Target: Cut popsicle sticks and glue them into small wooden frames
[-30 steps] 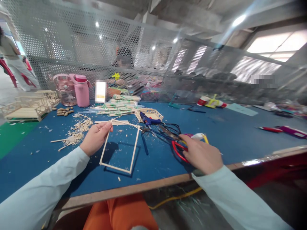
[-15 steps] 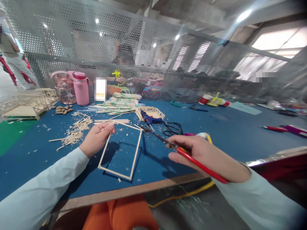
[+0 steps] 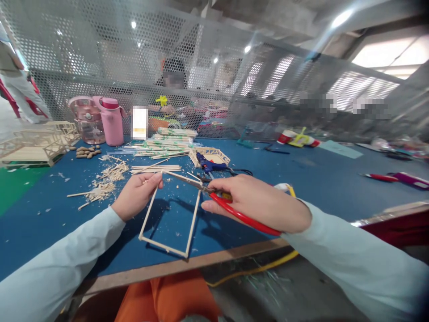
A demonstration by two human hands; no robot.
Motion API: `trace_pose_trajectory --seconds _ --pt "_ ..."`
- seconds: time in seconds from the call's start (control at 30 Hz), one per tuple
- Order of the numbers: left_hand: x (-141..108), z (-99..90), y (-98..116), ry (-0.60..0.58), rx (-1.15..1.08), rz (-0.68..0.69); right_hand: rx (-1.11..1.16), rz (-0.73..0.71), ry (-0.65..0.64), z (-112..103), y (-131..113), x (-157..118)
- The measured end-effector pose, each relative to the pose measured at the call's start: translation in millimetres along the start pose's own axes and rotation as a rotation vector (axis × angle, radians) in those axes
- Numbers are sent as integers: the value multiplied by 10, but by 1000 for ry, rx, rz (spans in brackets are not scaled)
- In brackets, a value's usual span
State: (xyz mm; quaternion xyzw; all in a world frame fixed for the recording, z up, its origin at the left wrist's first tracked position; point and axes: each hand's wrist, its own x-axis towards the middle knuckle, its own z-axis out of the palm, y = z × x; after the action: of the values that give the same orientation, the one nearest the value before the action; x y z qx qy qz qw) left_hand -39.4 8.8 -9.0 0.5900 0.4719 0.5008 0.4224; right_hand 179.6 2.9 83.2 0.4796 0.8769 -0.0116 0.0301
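Note:
My left hand (image 3: 139,195) pinches the far left corner of a four-sided wooden stick frame (image 3: 193,223), which is held tilted over the table. In my right hand (image 3: 258,201) are red-handled pliers (image 3: 248,219); their long narrow jaws reach the frame's far right corner, along its top stick. Whether the jaws are closed on the wood I cannot tell. Just beyond the frame lie several loose sticks (image 3: 156,169). A blue glue gun (image 3: 211,164) rests behind the pliers, against a small stick-built piece (image 3: 219,155).
Stick offcuts (image 3: 109,179) are heaped at the left, near some peanuts (image 3: 89,152). Behind stand a pink bottle (image 3: 113,123), a clear bottle (image 3: 90,127) and bundles of wrapped sticks (image 3: 176,141). A stick-built model (image 3: 31,145) sits far left. Perforated metal panels (image 3: 134,58) rise behind the table (image 3: 318,179).
My right hand has moved left with the pliers, bringing the jaws over the frame's far right corner. The frame's near edge has shifted slightly right and closer to me.

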Motion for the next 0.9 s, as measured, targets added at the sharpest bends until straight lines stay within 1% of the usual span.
trace_pose_trajectory --seconds 0.3,0.47,0.67,0.9 --pt "-11 7 6 -21 15 3 -64 -7 57 19 -19 -48" --pt "-16 6 6 -24 31 5 -88 10 52 29 -18 -73" --pt "-21 8 12 -28 35 -2 -76 -18 73 22 -16 -116" --pt "-17 8 25 -21 67 5 -98 -19 55 4 -38 -170"
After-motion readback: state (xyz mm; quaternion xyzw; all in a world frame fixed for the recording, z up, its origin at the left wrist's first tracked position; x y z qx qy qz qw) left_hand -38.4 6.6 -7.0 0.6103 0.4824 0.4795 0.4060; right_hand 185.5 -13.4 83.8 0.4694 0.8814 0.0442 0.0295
